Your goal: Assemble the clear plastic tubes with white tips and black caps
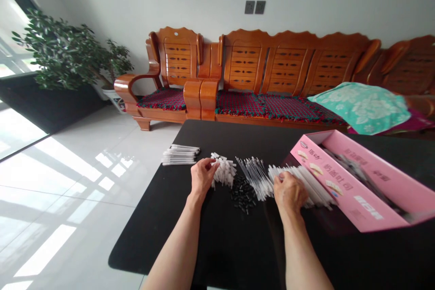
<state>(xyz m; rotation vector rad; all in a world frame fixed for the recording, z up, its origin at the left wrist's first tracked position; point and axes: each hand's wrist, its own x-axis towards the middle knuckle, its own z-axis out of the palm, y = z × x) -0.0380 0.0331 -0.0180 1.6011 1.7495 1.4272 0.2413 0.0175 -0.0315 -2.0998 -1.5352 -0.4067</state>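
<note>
My left hand (203, 176) is at the left side of a heap of small white pieces (226, 171), which look like pen caps. Its thumb and forefinger pinch at the edge of the heap, on what seems to be one white piece. Over the left end of a row of white tubes (317, 186), like pen barrels, my right hand (290, 190) is curled with its fingers closed; its palm side is hidden. Between my hands lie thin clear refills with metal tips (256, 176) and a scatter of short black plugs (244, 194). Assembled-looking white pens (181, 154) lie side by side at the far left.
A pink open box (353, 186) with greyish contents stands on the right of the black table (238, 244). Behind the table is a wooden sofa (288, 68) with a turquoise cloth (365, 106). A potted plant (74, 54) stands at the left by the window.
</note>
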